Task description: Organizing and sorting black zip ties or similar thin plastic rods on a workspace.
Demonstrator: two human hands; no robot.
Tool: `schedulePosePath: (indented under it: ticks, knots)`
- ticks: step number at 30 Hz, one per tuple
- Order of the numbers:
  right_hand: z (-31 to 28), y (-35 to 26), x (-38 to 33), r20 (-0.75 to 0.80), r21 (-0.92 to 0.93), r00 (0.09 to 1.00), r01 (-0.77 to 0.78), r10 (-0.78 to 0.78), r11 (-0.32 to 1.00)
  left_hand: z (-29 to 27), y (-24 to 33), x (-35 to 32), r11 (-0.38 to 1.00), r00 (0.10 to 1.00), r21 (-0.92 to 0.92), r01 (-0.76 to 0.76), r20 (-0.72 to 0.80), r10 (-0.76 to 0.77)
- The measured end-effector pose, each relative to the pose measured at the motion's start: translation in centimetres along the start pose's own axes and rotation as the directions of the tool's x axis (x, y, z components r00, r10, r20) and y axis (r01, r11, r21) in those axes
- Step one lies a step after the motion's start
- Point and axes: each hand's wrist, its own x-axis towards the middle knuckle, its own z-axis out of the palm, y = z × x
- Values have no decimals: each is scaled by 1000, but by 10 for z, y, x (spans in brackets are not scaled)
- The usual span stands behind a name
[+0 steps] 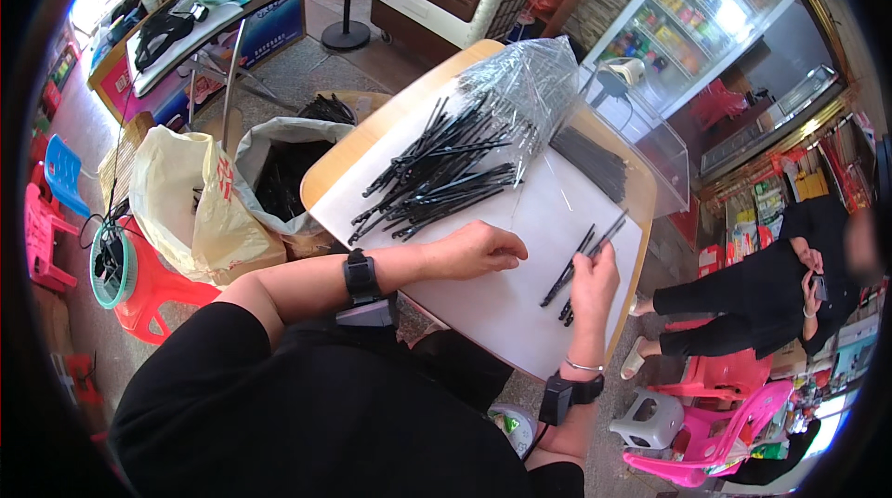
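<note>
On the white-topped table (418, 298) lies a large pile of thin black plastic sticks (437, 173), partly inside a clear plastic bag (534, 80). My left hand (478, 249) hovers just in front of the pile, its fingers curled in and no stick showing in them. At the right side of the table my right hand (595, 280) is closed around a few black sticks (609, 230), whose ends stick out past the fingers. Beside that hand, another black stick (569, 266) lies on the tabletop. A flat row of dark sticks (592, 163) rests near the far right edge.
Left of the table stand an open sack of black pieces (279, 150) and a cream bag (181, 191). A red stool (153, 284) holds a green basket (113, 266). To the right are a standing person (771, 284), a grey stool (648, 419) and a pink chair (715, 447).
</note>
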Motion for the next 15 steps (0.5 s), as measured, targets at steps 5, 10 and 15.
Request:
schedulePosePath:
  ticks: [5, 10, 15]
  knots:
    - [-5, 36, 4, 124, -206, 990, -45, 72, 977, -13, 14, -11, 982, 996, 190, -11, -87, 28]
    - [9, 17, -8, -81, -304, 948, 270, -307, 914, -58, -1, -20, 725, 889, 674, 141, -409, 208]
    - [29, -28, -20, 84, -91, 944, 326, -319, 941, -67, -6, -25, 580, 940, 761, 291, -340, -26]
